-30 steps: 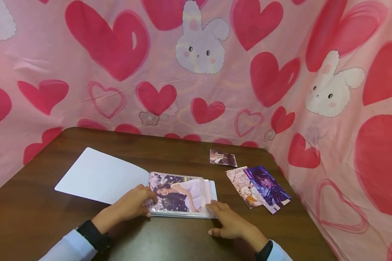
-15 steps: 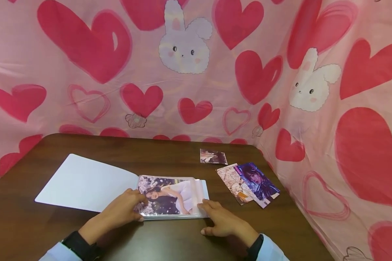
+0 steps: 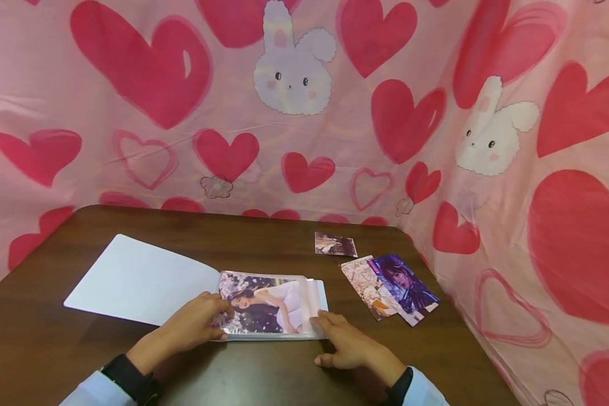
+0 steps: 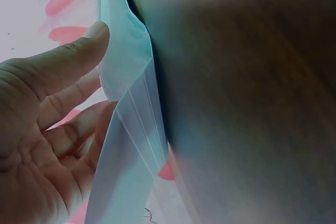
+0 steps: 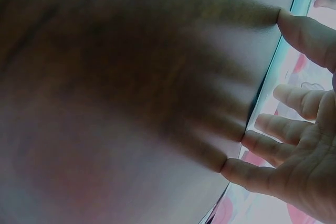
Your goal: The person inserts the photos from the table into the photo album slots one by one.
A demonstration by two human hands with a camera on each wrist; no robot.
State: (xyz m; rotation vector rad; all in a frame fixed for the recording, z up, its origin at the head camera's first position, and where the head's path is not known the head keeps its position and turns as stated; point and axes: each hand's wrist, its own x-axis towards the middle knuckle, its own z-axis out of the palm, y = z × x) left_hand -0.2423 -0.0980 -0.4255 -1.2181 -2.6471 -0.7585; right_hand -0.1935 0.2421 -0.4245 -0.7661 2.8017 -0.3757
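A photo album with clear sleeves lies open in the head view, its white cover (image 3: 144,279) folded out to the left. A photo (image 3: 266,304) of a person in white against blossoms shows in the top sleeve. My left hand (image 3: 195,324) rests at the album's spine, fingers bent loosely over the photo's left end and thumb at the front edge. In the left wrist view the album's pale spine (image 4: 139,114) runs beside that hand. My right hand (image 3: 347,341) touches the sleeve's right end with extended fingers; the right wrist view shows these fingers (image 5: 283,127) spread, some touching the tabletop.
To the right, a purple-blue picture card (image 3: 403,285) overlaps a pale blossom card (image 3: 367,287). A smaller photo (image 3: 335,244) lies behind them. The brown table (image 3: 264,372) ends at a pink cloth (image 3: 294,135) with hearts and rabbits.
The head view swung right, then slightly back left. Both hands keep nearly the same places on the album, and the loose cards have not moved on the table.
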